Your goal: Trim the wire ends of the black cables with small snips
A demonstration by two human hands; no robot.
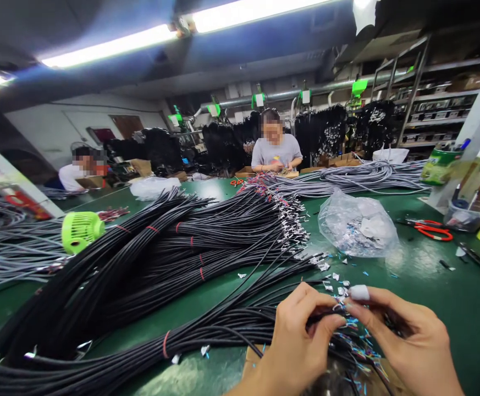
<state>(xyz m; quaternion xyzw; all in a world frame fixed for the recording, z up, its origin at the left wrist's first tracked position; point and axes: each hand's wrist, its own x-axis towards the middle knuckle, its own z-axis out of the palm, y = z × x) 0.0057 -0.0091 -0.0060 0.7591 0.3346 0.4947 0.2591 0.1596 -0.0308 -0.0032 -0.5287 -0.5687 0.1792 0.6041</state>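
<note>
My left hand (301, 330) is closed around the end of a black cable, thumb and index finger pinched together near its tip. Close against it, my right hand (413, 330) pinches the pale end of the same cable; a white wrap covers one fingertip. The fingers hide most of that end. Beneath both hands, a bundle of black cables (210, 327) ends in blue and other coloured wires (361, 346). A red tie (166, 344) binds this bundle farther left. White scraps (336, 276) lie just beyond my fingertips, and part of a cardboard piece (251, 360) shows under the cables.
More tied black cables (231, 231) spread across the green table. A clear bag of scraps (357, 225), red-handled cutters (433, 230) and a plastic tub (464, 214) stand right. A green fan (82, 232) sits left. Across the table a person (276, 146) works; another sits far left.
</note>
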